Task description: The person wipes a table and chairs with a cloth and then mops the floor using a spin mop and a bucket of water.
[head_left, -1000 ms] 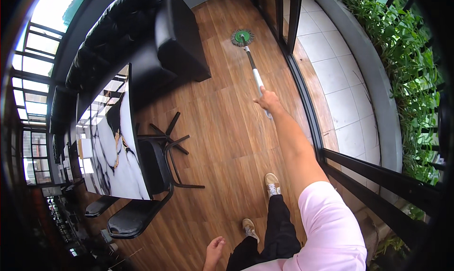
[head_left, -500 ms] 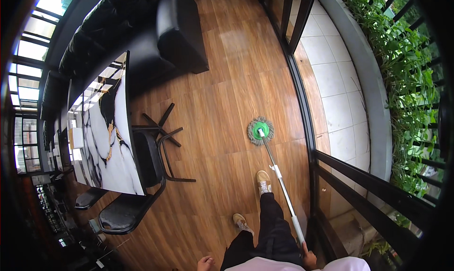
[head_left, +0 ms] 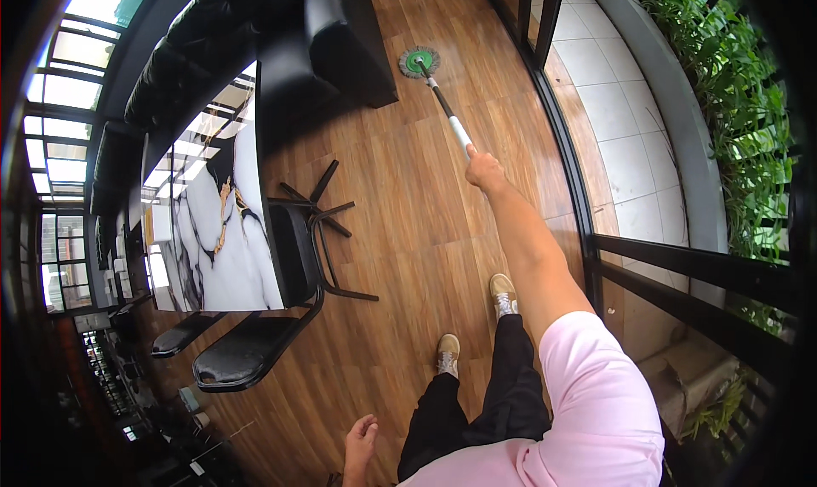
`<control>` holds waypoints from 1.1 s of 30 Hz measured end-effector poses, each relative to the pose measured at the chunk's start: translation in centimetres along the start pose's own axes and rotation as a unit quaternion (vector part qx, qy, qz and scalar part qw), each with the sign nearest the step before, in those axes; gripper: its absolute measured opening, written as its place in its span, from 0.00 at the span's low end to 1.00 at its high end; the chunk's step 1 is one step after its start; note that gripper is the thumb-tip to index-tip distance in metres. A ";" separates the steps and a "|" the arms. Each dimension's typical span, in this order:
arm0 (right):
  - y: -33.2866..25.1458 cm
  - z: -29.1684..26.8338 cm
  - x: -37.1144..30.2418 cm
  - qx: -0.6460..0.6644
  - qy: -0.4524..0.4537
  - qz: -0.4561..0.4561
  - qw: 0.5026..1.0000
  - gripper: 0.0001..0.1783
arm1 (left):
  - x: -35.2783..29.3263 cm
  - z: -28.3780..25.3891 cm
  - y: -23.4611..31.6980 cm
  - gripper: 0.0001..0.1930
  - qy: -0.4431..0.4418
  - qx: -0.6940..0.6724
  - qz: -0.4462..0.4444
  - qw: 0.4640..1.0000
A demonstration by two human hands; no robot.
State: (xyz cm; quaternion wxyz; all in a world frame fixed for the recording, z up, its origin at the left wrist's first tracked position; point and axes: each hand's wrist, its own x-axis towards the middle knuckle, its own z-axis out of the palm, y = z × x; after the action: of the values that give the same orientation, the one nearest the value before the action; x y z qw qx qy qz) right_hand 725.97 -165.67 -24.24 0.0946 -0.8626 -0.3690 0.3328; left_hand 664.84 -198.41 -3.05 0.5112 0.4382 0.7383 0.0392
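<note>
My right hand (head_left: pixel 485 170) is wrapped round the white upper part of a mop handle, with the arm stretched far forward. The mop (head_left: pixel 419 62) has a round green head with a grey fringe, which lies flat on the wood floor beside the black sofa. Between hand and head, the pole (head_left: pixel 444 104) runs dark, then white. My left hand (head_left: pixel 362 436) hangs low at my left side, its fingers loosely bent and nothing in them.
On the left stands a marble-patterned table (head_left: pixel 230 257) with black chairs (head_left: pixel 242 355) whose metal legs reach onto the wood floor (head_left: pixel 408 249). A black sofa (head_left: pixel 349 45) is farther ahead. Dark door framing (head_left: pixel 570 172) borders the right, with a tiled strip (head_left: pixel 621 138) and plants (head_left: pixel 723 96) beyond.
My right arm has stretched forward, pushing the mop head away across the floor to beside the sofa. My left hand has risen slightly, and my feet show a little farther right.
</note>
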 end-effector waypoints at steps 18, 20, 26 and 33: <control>15.7 26.4 -69.0 -0.053 -0.137 0.101 0.984 0.46 | 5.8 -20.8 -30.9 0.17 -0.067 0.122 -0.046 0.989; 9.4 29.3 -55.0 -0.021 -0.065 0.068 0.995 0.45 | 8.1 -19.7 -25.2 0.17 -0.062 0.141 0.013 0.988; -1.8 29.4 -38.6 -0.003 0.016 0.040 0.999 0.43 | 8.2 -18.2 -19.4 0.19 -0.106 -0.007 0.124 0.987; 10.3 45.0 -74.8 0.040 -0.119 0.085 0.988 0.46 | -1.8 -29.1 -21.8 0.21 0.134 0.171 0.279 0.935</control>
State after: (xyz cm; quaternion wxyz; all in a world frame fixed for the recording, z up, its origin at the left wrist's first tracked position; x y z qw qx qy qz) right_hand 665.07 -229.03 -24.97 0.0556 -0.8405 -0.2895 0.4546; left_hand 628.86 -201.66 1.06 0.2933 0.6980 0.6436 0.1125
